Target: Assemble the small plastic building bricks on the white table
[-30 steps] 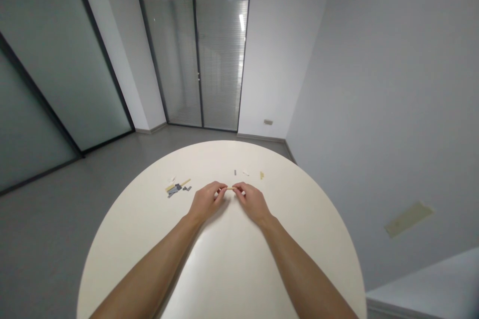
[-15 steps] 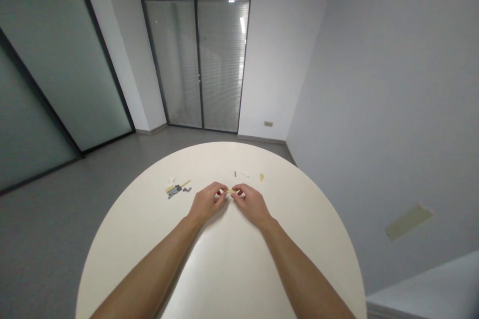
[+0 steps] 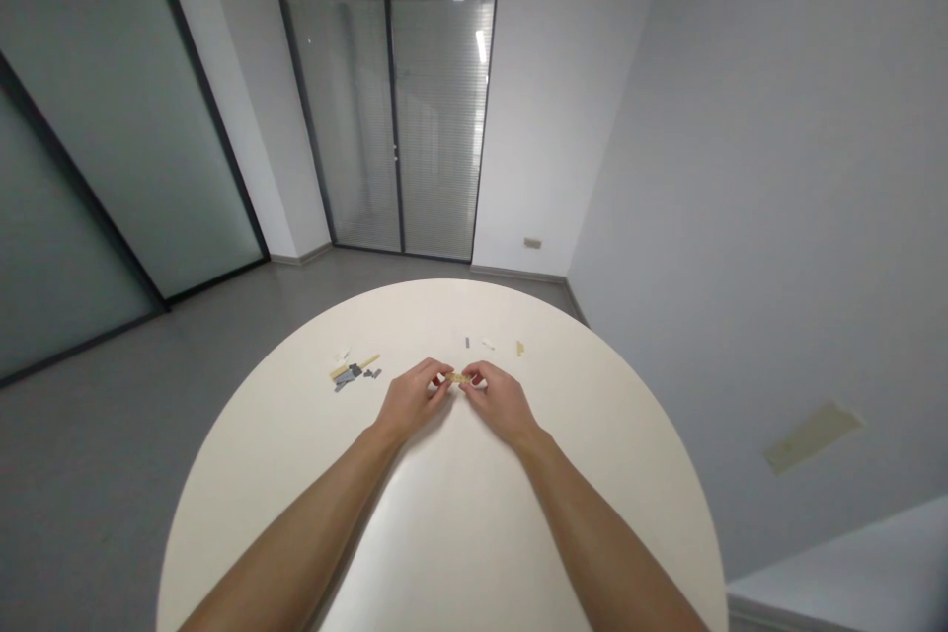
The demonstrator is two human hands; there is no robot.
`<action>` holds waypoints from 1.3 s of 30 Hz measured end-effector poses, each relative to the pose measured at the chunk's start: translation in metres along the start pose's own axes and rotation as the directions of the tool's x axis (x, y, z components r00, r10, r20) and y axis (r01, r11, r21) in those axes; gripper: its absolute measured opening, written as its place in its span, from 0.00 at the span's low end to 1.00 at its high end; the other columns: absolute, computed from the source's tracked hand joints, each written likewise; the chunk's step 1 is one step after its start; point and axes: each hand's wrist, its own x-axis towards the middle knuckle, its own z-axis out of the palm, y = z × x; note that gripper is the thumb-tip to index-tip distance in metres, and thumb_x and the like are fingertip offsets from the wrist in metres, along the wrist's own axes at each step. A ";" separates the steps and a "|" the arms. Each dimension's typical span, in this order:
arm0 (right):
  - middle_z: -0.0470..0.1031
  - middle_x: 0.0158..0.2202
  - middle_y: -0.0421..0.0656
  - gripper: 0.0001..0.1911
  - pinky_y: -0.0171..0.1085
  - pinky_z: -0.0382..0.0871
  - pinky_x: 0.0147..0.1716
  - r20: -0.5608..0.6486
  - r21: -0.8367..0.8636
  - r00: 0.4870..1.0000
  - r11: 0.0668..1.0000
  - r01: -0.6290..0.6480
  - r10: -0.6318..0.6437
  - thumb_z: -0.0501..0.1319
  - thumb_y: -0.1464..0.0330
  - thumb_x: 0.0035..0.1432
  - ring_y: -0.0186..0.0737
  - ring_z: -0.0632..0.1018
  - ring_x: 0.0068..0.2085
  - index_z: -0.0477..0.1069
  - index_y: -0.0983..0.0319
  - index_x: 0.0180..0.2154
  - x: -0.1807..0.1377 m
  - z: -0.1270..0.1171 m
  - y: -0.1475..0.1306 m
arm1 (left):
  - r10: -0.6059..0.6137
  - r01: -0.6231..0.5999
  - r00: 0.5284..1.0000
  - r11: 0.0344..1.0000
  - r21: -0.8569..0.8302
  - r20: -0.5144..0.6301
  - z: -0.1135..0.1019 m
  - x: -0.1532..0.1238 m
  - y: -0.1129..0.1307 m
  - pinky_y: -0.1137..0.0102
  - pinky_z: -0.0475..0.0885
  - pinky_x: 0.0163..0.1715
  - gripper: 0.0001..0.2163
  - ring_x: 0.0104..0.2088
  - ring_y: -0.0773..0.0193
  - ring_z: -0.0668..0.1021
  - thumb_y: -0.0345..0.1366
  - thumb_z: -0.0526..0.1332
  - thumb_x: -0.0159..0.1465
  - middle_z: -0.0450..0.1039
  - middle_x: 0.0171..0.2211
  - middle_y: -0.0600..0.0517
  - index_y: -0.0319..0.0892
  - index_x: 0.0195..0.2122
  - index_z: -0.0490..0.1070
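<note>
Between my two hands, just above the table, is a small tan building-brick piece [image 3: 457,378]. My left hand [image 3: 412,400] pinches its left end with thumb and fingers. On its right end, my right hand [image 3: 499,401] has the same kind of pinch. The fingertips cover both ends, so its full shape is hidden. Beyond my hands lie a small grey piece [image 3: 467,343], a white piece [image 3: 488,344] and a yellow-tan piece [image 3: 519,349], apart from each other.
A loose pile of grey and tan pieces [image 3: 348,374] lies to the left of my left hand, with white bits [image 3: 342,356] behind it. The round white table [image 3: 459,533] has its curved far edge near a wall and glass doors [image 3: 434,128].
The tan piece looks slightly turned between my fingers, showing more of its bumpy face. Both hands stay in nearly the same place. The view has shifted a little.
</note>
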 end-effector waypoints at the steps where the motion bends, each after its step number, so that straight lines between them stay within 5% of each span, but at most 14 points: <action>1: 0.78 0.41 0.39 0.07 0.35 0.69 0.39 0.006 -0.003 1.000 1.000 0.000 0.000 0.60 0.63 0.63 0.37 0.77 0.40 0.73 0.56 0.42 0.000 0.000 0.000 | -0.002 0.002 1.000 1.000 0.005 -0.005 0.000 0.000 0.000 0.74 0.74 0.36 0.08 0.37 0.67 0.78 0.37 0.56 0.68 0.76 0.42 0.54 0.47 0.45 0.73; 19: 0.78 0.50 0.42 0.15 0.39 0.68 0.52 0.021 -0.014 0.998 0.998 0.059 -0.059 0.51 0.67 0.69 0.40 0.77 0.50 0.73 0.56 0.51 0.000 0.002 0.004 | -0.071 0.072 0.997 0.995 0.070 -0.010 0.004 0.000 -0.006 0.70 0.73 0.40 0.12 0.39 0.64 0.80 0.36 0.55 0.67 0.79 0.43 0.53 0.47 0.49 0.72; 31: 0.78 0.37 0.40 0.08 0.35 0.67 0.38 0.021 0.000 1.000 1.000 -0.018 0.018 0.57 0.68 0.63 0.38 0.78 0.37 0.72 0.57 0.43 -0.001 -0.002 -0.005 | -0.062 0.060 0.998 0.995 0.082 0.014 0.001 0.000 -0.003 0.71 0.73 0.39 0.09 0.39 0.64 0.79 0.36 0.55 0.67 0.79 0.40 0.54 0.48 0.43 0.74; 39: 0.77 0.35 0.38 0.05 0.33 0.67 0.36 0.031 -0.007 0.999 1.000 -0.009 0.009 0.57 0.69 0.63 0.36 0.77 0.37 0.71 0.57 0.39 0.000 -0.001 -0.003 | -0.074 0.071 0.997 0.992 0.102 0.028 0.003 0.000 -0.004 0.70 0.72 0.40 0.10 0.38 0.63 0.80 0.40 0.55 0.68 0.79 0.40 0.53 0.48 0.42 0.74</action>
